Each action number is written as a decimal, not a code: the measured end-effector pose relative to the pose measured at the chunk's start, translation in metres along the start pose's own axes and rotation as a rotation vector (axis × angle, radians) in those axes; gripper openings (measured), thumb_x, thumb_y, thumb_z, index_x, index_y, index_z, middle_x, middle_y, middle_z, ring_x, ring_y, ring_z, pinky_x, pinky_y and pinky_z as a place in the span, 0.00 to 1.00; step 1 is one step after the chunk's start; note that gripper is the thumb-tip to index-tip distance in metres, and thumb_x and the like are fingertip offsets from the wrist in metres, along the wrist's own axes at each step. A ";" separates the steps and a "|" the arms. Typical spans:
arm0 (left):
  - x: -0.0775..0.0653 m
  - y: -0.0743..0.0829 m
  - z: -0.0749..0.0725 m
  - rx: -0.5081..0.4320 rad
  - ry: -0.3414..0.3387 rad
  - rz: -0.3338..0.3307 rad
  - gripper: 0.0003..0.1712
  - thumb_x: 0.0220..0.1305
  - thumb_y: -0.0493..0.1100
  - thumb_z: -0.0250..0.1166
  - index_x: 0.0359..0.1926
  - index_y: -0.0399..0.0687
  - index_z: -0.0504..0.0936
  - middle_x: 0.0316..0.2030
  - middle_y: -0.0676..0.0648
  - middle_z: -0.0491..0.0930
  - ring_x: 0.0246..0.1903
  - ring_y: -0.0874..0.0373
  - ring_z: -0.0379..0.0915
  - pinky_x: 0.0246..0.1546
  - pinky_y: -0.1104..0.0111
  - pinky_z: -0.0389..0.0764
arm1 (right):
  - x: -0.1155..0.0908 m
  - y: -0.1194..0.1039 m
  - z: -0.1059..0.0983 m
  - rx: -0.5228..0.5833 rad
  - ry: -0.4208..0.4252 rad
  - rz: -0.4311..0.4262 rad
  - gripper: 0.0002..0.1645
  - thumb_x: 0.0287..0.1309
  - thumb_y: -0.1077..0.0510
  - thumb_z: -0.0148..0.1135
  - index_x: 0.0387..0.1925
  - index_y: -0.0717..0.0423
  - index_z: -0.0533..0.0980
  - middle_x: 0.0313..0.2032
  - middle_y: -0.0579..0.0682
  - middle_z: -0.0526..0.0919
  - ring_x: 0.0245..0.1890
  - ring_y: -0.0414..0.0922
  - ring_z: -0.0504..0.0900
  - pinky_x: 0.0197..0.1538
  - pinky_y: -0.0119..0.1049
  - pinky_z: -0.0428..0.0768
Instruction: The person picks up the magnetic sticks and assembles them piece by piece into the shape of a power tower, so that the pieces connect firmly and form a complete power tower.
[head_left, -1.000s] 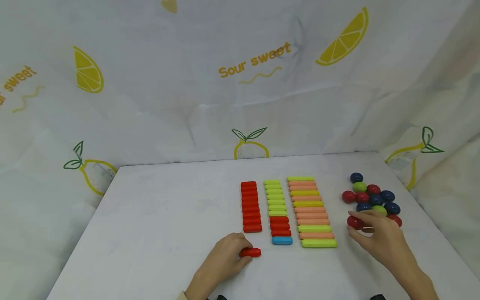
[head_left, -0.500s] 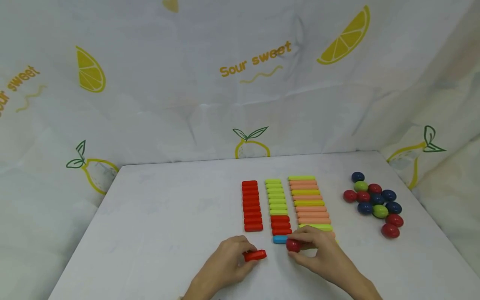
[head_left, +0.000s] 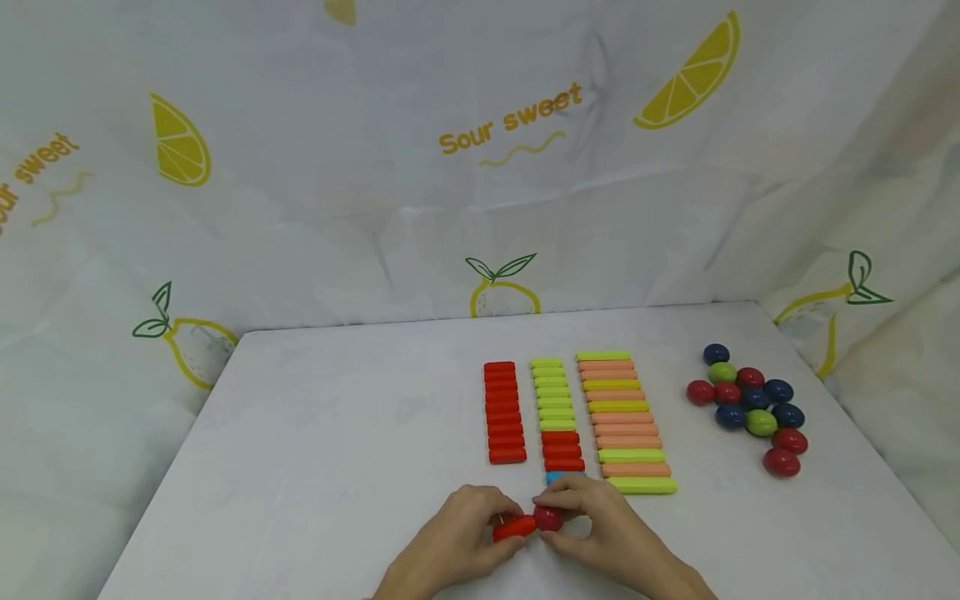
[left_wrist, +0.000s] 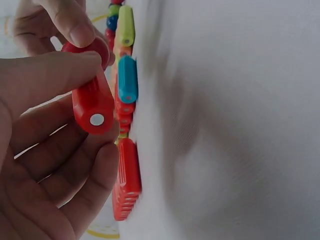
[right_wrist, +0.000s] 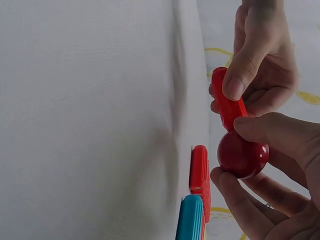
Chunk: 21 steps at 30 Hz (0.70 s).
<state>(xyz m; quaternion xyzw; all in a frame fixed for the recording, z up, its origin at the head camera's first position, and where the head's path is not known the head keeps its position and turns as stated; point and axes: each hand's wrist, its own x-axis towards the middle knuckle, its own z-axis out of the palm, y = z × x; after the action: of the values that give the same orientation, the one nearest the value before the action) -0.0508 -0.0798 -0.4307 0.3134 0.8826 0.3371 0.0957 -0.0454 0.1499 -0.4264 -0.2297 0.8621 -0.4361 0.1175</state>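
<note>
My left hand [head_left: 468,533] pinches a short red rod [right_wrist: 227,102] between thumb and fingers; a pale round spot marks its end in the left wrist view. Opposite it, my right hand [head_left: 603,533] holds a glossy dark red ball [right_wrist: 242,155] by thumb and fingertips. Rod and ball meet end to end, just above the table near its front. Behind my right hand, a blue rod [left_wrist: 128,80] closes the near end of the middle row and is partly covered in the head view.
Red rods [head_left: 502,408] form the left row. Beyond it lie a green-and-red row [head_left: 553,402] and a longer row of orange, yellow and green rods [head_left: 626,430]. Red, blue and green balls [head_left: 754,398] cluster at the right of the white table [head_left: 337,433].
My right hand has carried the red ball leftward from the cluster to the rod. My left hand has shifted slightly right and nearer, tilting the rod. Ball and rod now touch.
</note>
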 end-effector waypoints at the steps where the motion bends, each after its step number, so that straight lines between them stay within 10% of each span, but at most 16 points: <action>1: 0.000 -0.001 0.001 -0.013 -0.012 -0.011 0.11 0.61 0.45 0.74 0.43 0.47 0.90 0.30 0.59 0.87 0.27 0.76 0.69 0.33 0.83 0.74 | -0.001 -0.001 0.001 -0.008 -0.006 -0.005 0.20 0.55 0.54 0.77 0.50 0.52 0.87 0.46 0.43 0.86 0.44 0.35 0.82 0.46 0.26 0.85; 9: -0.001 -0.009 0.010 -0.312 -0.027 -0.108 0.10 0.61 0.45 0.75 0.41 0.46 0.91 0.25 0.60 0.82 0.25 0.76 0.68 0.27 0.80 0.76 | -0.012 -0.003 -0.001 -0.038 0.052 -0.107 0.18 0.60 0.48 0.72 0.51 0.47 0.86 0.48 0.40 0.86 0.47 0.34 0.83 0.47 0.26 0.85; 21: -0.015 -0.023 0.009 -0.565 0.082 -0.197 0.11 0.57 0.42 0.76 0.42 0.48 0.86 0.34 0.53 0.87 0.31 0.71 0.79 0.37 0.76 0.85 | -0.057 0.049 -0.094 -0.452 0.625 0.158 0.21 0.43 0.65 0.82 0.43 0.59 0.87 0.40 0.57 0.88 0.40 0.51 0.84 0.34 0.19 0.80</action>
<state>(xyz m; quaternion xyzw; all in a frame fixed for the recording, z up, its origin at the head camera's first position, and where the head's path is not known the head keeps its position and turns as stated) -0.0468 -0.0971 -0.4534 0.1732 0.7831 0.5709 0.1755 -0.0477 0.2691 -0.4099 -0.0390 0.9456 -0.2740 -0.1710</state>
